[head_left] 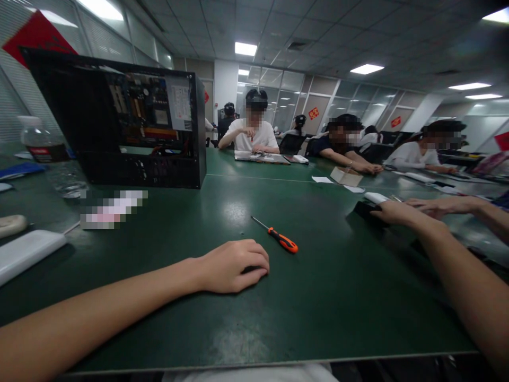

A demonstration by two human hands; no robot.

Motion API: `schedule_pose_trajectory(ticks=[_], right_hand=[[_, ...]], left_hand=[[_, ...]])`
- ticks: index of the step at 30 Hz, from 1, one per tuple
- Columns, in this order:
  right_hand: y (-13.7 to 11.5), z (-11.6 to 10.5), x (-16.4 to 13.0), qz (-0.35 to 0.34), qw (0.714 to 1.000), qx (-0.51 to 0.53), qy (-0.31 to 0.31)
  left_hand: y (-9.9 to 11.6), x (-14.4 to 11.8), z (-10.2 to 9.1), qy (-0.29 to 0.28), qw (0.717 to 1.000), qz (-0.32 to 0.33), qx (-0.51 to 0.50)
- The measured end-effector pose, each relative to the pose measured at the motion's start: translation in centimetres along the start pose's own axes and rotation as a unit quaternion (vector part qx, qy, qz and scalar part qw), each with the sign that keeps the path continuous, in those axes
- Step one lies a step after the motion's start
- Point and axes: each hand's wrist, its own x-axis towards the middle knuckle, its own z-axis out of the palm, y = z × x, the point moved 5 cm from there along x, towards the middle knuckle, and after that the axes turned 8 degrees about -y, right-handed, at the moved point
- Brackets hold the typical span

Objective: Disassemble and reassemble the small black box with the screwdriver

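Note:
My left hand (234, 265) lies on the green table (326, 297) with its fingers curled under, and I see nothing in it. An orange-handled screwdriver (280, 239) lies on the table just beyond it, a little to the right, untouched. My right hand (393, 212) reaches out to the right and rests on a flat black object (363, 210). Whether it grips that object is unclear. A small white thing (376, 197) lies just behind it.
An open black computer case (131, 127) stands at the back left, a water bottle (47, 154) beside it. A white flat device (27, 252) lies at the left edge. Another person's hand (433, 206) is close to my right hand. Several people sit along the far side.

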Motion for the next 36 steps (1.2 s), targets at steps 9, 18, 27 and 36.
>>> schedule_pose_trajectory(ticks=[9,18,27,36], right_hand=[[-15.6,-5.6,-10.0,-0.345,0.933,0.084,0.063],[-28.5,-1.9,-21.2,-0.585,0.795,0.155,0.043],[-25.0,-2.1,-19.2,-0.565,0.766,0.276,0.132],[-24.9,-2.1,-19.4,-0.606,0.735,0.263,0.153]], left_hand=[[-1.2,-1.4,-2.1,0.228,0.969,-0.09,-0.015],[-2.0,-1.6,-2.6,0.234,0.964,-0.112,-0.049],[-3.0,-0.7,-2.4,0.158,0.962,-0.205,-0.083],[-3.4,-0.9,-2.4,0.132,0.966,-0.213,-0.059]])
